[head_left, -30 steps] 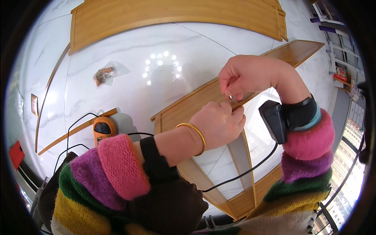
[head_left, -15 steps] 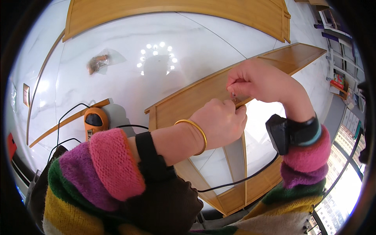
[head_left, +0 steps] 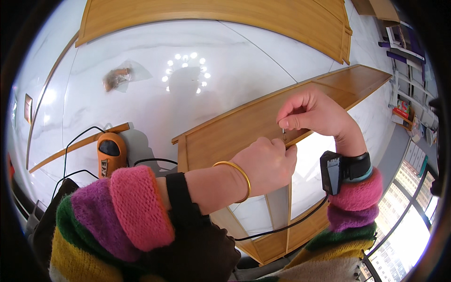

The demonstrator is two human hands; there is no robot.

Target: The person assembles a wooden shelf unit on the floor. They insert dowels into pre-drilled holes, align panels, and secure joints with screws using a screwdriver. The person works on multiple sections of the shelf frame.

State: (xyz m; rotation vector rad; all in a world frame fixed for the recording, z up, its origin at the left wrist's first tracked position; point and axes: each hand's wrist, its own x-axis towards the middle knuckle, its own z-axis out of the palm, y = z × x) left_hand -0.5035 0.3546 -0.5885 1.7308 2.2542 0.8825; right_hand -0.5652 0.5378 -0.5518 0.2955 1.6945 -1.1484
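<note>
My right hand [head_left: 314,115] pinches a small metal bolt [head_left: 284,134] between thumb and fingertips. The bolt hangs point down just over the edge of a brown wooden furniture frame [head_left: 230,136]. Closed around that same edge is my left hand [head_left: 265,162], its knuckles facing up and its fingertips mostly hidden. The bolt is just above the left hand's fingers. From the frame, slats and open gaps run back toward me under my arms. Whether the bolt's tip touches the wood I cannot tell.
An orange and black power tool [head_left: 112,150] lies at left beside a thin wooden strip [head_left: 84,146] and black cable [head_left: 75,141]. A clear plastic bag [head_left: 120,79] with brown contents lies on the white marble floor [head_left: 136,56]. Another wooden panel [head_left: 211,10] spans the far side.
My right hand has lowered slightly, and the bolt in its pinch now sits lower, closer to the left hand. The left hand keeps its hold on the frame's edge. The view shifts slightly.
</note>
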